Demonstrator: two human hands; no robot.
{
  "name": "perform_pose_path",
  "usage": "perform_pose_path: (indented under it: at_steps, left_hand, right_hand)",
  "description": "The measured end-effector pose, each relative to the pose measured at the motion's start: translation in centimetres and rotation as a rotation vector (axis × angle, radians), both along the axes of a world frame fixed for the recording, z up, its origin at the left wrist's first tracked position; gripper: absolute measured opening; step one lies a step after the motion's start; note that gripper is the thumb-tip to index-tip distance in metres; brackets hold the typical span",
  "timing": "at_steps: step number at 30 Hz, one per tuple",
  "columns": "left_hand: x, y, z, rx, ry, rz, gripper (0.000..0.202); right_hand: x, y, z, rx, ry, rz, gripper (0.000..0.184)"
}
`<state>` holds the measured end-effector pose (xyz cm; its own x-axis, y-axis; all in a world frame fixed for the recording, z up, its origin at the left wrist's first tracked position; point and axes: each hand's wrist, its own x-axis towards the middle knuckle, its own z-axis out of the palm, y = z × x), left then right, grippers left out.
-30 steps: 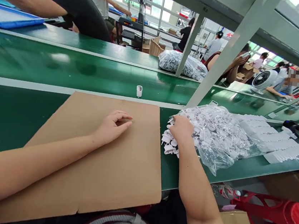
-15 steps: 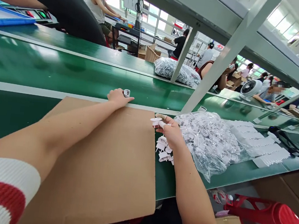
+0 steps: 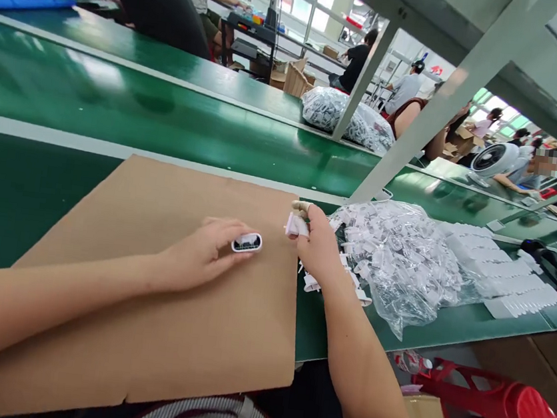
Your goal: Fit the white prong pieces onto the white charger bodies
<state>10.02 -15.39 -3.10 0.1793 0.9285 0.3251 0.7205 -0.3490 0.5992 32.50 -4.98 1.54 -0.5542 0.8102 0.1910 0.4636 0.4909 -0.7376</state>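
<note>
My left hand [image 3: 200, 252] rests on a brown cardboard sheet [image 3: 149, 288] and pinches a small white charger body [image 3: 247, 242] with its open end facing me. My right hand [image 3: 317, 244] is raised at the cardboard's right edge, closed on a small white plug part [image 3: 295, 225]. The two parts are a short gap apart. Right of that hand lies a clear plastic bag of white plug parts [image 3: 398, 263], with a few loose ones [image 3: 313, 283] spilled beside my wrist.
A green conveyor belt [image 3: 142, 120] runs behind the cardboard. Rows of white parts [image 3: 498, 267] and a black tool [image 3: 554, 264] lie to the right. A slanted metal post [image 3: 446, 101] rises from the bench. A red stool [image 3: 512, 410] stands lower right. Other people work beyond the belt.
My left hand took the white charger body off the belt and drew it back over the cardboard. My right hand lifted a plug part from the pile toward it.
</note>
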Motion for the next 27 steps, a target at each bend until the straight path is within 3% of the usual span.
perform_pose_path:
  at_steps: [3, 6, 10, 15, 19, 22, 27]
  left_hand:
    - [0.5, -1.9, -0.8, -0.017, -0.089, 0.027, 0.042]
    - [0.2, -2.0, -0.8, -0.09, -0.263, 0.103, 0.063]
    - [0.0, -1.4, -0.1, -0.188, -0.331, 0.082, 0.044]
    - [-0.2, -1.1, -0.1, -0.115, -0.277, 0.01, 0.036]
    - [-0.4, -1.0, -0.6, -0.088, -0.281, -0.009, 0.035]
    - [-0.5, -0.9, -0.8, -0.065, -0.294, -0.011, 0.036]
    - [-0.6, -0.8, -0.7, -0.052, -0.299, -0.017, 0.035]
  right_hand:
    - [-0.2, -1.5, 0.6, 0.191, -0.343, 0.117, 0.051]
    - [-0.5, -1.9, 0.3, 0.211, -0.466, 0.199, 0.047]
    - [-1.1, -1.2, -0.9, 0.158, -0.31, 0.189, 0.036]
    - [-2.0, -2.0, -1.4, 0.172, 0.117, 0.136, 0.024]
    - [-2.5, -3.6, -0.9, 0.399, 0.071, 0.277, 0.004]
    - [-2.8, -4.1, -0.8, 0.529, 0.008, 0.31, 0.014]
    - [-2.8, -4.4, -0.7, 0.608, -0.004, 0.305, 0.013]
